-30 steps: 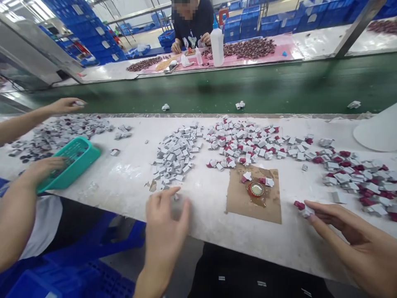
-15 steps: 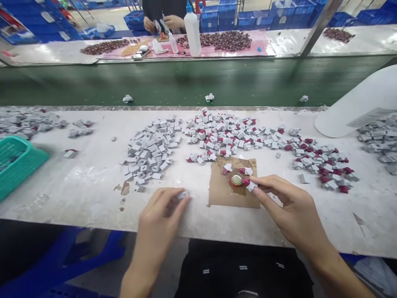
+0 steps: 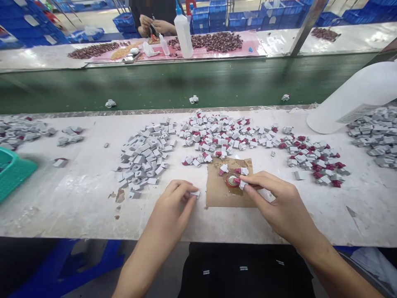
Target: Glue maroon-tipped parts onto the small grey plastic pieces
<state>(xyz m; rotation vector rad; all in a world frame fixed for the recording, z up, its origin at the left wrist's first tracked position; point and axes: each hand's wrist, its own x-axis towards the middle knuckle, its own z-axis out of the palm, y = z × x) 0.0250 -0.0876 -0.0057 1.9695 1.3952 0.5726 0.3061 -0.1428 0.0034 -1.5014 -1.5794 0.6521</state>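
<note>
Between thumb and fingertips, my left hand pinches a small grey piece just left of the cardboard square. My right hand grips a grey and dark red piece at the right edge of a round cap on the cardboard. Two more grey and red pieces lie behind the cap. A heap of grey blocks is left of the cardboard, and mixed grey and red pieces spread behind it.
A large white bottle leans in from the right. At the left edge stands a green basket. Beyond the green belt, with a few pieces on it, a person's hands work near an upright bottle.
My left hand with its grey piece has moved right, closer to the cardboard. My right hand has brought its piece against the cap's edge. The whole view has shifted slightly.
</note>
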